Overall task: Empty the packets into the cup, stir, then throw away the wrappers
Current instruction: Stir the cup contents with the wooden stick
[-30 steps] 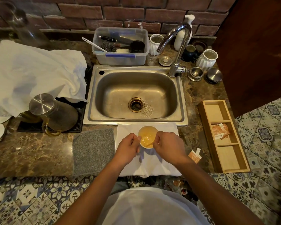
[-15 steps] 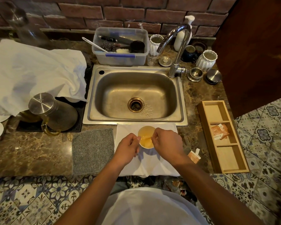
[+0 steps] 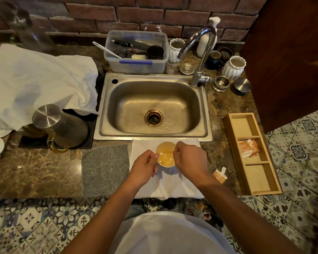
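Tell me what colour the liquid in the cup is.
Yellow-orange, in the white cup, seen in the head view.

A home kitchen. A steel sink (image 3: 152, 107) with a curved tap (image 3: 200, 52) is set into a marble surface (image 3: 35, 171) under a brick wall (image 3: 136, 13). Patterned tiles (image 3: 35, 226) cover the floor.

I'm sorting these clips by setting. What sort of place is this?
Probably a kitchen or small drinks counter: a steel sink with a tap set in a stone counter, and a wooden tray holding packets.
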`<state>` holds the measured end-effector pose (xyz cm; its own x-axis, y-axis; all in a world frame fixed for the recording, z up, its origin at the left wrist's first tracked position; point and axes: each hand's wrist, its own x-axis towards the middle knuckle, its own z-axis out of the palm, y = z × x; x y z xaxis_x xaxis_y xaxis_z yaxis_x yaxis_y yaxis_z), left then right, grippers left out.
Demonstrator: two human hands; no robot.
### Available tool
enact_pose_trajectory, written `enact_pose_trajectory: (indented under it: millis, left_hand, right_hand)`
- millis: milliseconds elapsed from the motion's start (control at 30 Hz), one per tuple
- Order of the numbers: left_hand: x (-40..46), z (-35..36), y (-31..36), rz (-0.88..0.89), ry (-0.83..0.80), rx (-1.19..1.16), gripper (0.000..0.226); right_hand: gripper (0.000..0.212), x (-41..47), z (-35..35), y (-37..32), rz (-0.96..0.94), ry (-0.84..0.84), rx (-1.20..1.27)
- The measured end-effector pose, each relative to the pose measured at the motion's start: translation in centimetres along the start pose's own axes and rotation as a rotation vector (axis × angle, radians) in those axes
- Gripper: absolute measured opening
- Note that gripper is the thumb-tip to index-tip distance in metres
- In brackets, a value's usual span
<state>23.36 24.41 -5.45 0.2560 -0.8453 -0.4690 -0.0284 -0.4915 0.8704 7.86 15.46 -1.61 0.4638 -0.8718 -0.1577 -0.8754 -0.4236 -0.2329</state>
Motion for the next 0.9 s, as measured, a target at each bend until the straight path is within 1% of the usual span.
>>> enact_pose_trajectory:
  millis: [233, 333, 533, 700, 900]
  left_hand:
    - [-0.2, -0.1, 0.2, -0.002, -0.006, 0.02, 0.031]
    - [-0.1, 0.0, 0.3, -0.002, -0.01, 0.01, 0.031]
    - [0.0, 0.1, 0.2, 0.008, -0.005, -0.003, 0.033]
    - [-0.1, 0.0, 0.1, 0.006, -0.004, -0.004, 0.035]
    - [-0.1, -0.1, 0.1, 0.016, -0.013, 0.016, 0.032]
  right_hand:
    - [0.021, -1.3, 0.7, -0.6, -0.107, -0.096, 0.0]
    - [0.021, -1.4, 0.0, 0.0, -0.113, -0.124, -0.028]
    - [0.022, -0.3, -0.8, 0.5, -0.039, -0.027, -0.105]
    - [0.022, 0.4, -0.3, -0.5, -0.076, -0.016, -0.072]
    - [0.02, -0.8, 0.7, -1.7, -0.159, -0.072, -0.001]
